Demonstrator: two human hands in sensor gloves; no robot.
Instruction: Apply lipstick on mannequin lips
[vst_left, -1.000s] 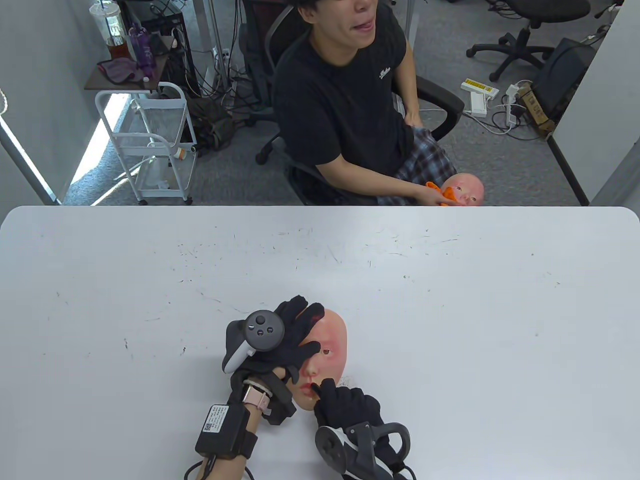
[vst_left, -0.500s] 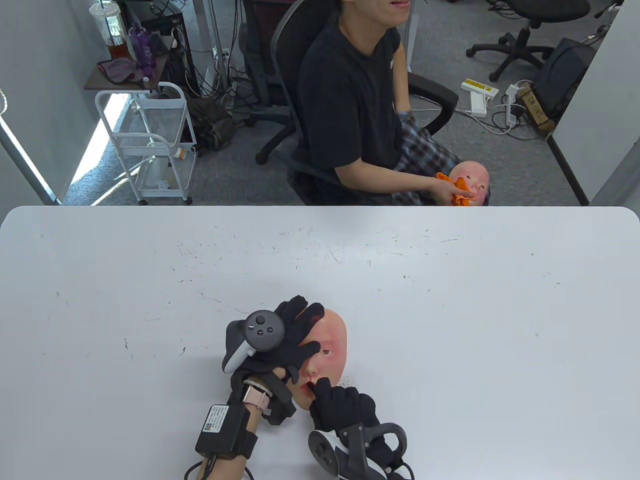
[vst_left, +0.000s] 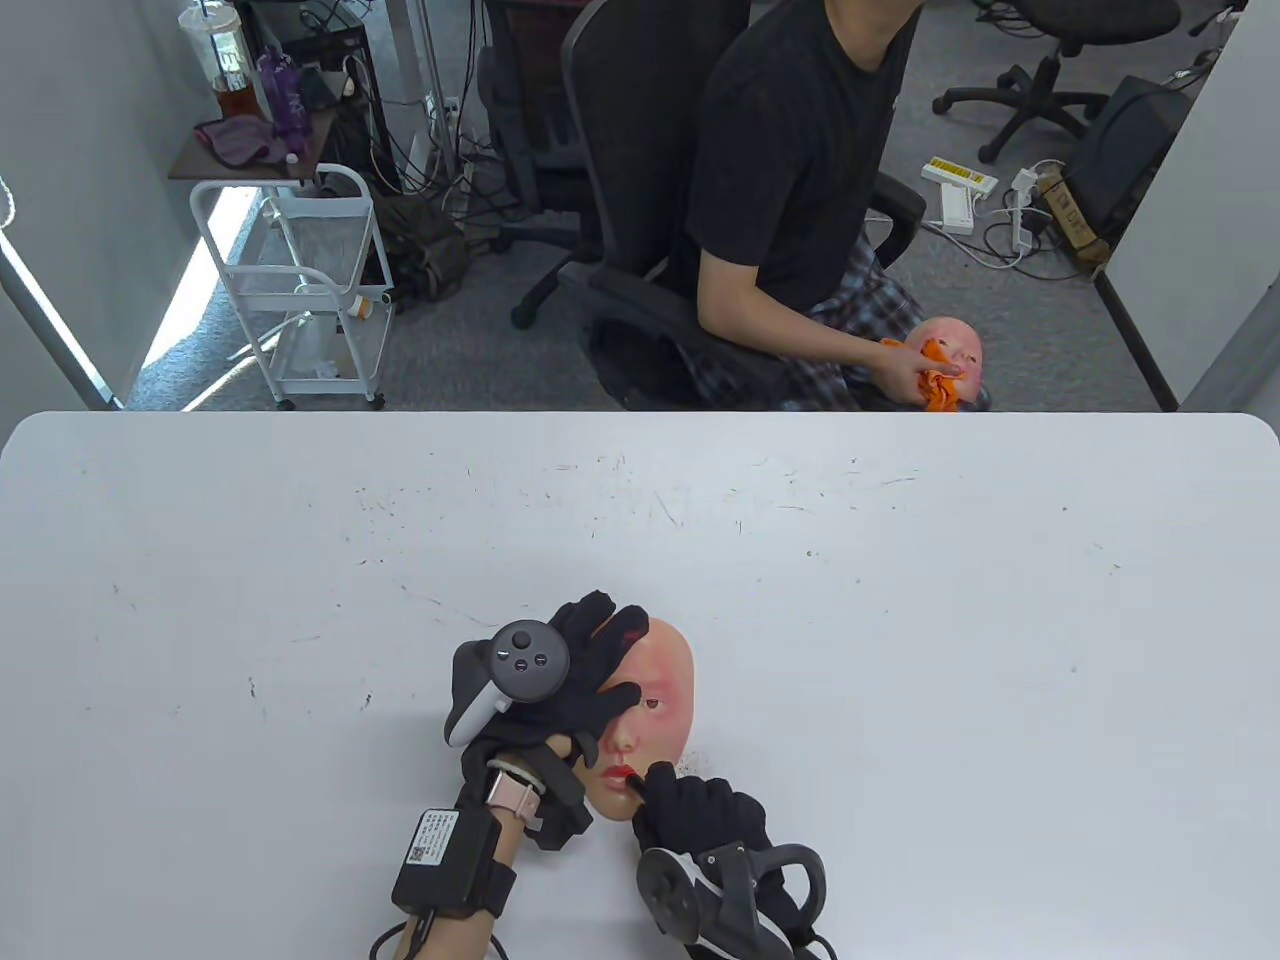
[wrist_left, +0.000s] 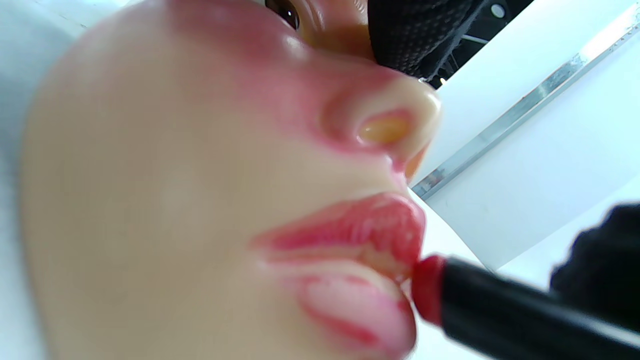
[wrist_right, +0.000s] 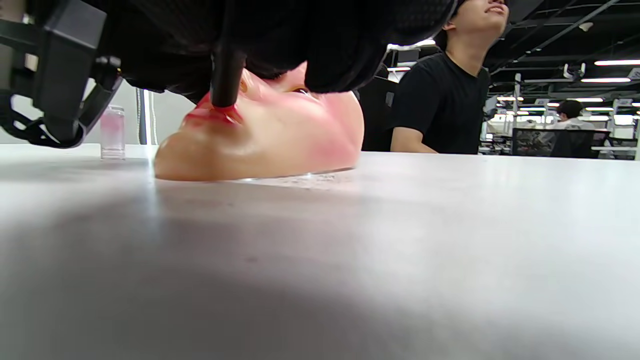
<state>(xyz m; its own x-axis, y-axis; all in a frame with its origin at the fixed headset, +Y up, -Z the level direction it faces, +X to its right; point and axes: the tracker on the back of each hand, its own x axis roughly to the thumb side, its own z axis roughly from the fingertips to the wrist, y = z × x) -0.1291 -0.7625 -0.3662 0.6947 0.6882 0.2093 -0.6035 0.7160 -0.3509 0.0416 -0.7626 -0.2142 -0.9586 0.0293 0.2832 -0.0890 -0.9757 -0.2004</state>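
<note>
A flesh-coloured mannequin face (vst_left: 655, 700) lies face up on the white table (vst_left: 900, 620), near the front edge. My left hand (vst_left: 575, 680) rests on its forehead and left side and holds it down. My right hand (vst_left: 705, 810) grips a black lipstick (wrist_left: 500, 310). Its red tip (wrist_left: 425, 290) touches the corner of the red lips (wrist_left: 365, 235). In the right wrist view the lipstick (wrist_right: 226, 75) stands on the lips (wrist_right: 212, 116) of the face (wrist_right: 280, 140). The upper lip is red; the lower lip is paler.
A small clear cap or jar (wrist_right: 112, 132) stands on the table behind the face. A person in a black shirt (vst_left: 790, 170) sits beyond the table's far edge, wiping another mannequin face (vst_left: 955, 350) with an orange cloth (vst_left: 935, 385).
My right hand shifted slightly left and then back right, moving the lipstick tip along the lips. My left hand and the face stayed still. The seated person turned away to the right.
</note>
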